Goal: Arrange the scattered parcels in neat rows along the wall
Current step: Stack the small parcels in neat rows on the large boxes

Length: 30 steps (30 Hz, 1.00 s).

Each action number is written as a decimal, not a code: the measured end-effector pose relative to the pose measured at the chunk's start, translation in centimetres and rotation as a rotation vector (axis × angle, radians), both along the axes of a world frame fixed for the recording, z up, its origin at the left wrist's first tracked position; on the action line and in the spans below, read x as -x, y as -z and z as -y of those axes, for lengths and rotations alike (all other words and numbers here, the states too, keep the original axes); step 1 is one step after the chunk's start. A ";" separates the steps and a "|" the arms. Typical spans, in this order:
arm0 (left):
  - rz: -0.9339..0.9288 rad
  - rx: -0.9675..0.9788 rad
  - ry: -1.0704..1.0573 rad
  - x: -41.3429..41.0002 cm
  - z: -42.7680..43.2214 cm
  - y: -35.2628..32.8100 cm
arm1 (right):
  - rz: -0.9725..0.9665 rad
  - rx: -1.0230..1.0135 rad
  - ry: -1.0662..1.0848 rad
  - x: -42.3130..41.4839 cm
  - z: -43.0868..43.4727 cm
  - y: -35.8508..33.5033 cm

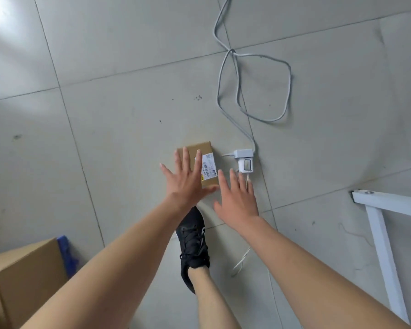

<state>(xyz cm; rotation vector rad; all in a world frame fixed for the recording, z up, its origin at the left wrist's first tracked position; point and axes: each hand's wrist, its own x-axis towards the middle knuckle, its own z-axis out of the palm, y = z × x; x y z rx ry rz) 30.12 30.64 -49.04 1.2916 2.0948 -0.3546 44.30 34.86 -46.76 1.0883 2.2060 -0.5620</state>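
Pick-up step: a parcel (pixel 203 148) lies flat on the floor (pixel 128 115), just beside an adapter (pixel 244 161). The left hand (pixel 184 184) is spread over it and the right hand (pixel 237 200) alongside, both empty. A two-sided grip is judged to be needed next.

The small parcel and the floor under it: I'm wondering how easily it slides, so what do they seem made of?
Small parcel: probably cardboard, matte brown, with a white paper label. Floor: likely glazed grey tile, judging by grout lines and a bright sheen at the upper left.
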 end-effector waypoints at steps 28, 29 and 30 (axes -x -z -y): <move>-0.118 -0.335 -0.294 31.3 16.1 -17.9 | -0.037 -0.093 -0.577 32.6 6.4 -15.8; -0.153 -0.343 -0.340 33.8 18.8 -20.1 | -0.070 -0.083 -0.631 36.0 8.5 -17.5; -0.186 -0.342 -0.390 36.2 21.6 -22.0 | -0.106 -0.069 -0.689 39.5 10.7 -19.0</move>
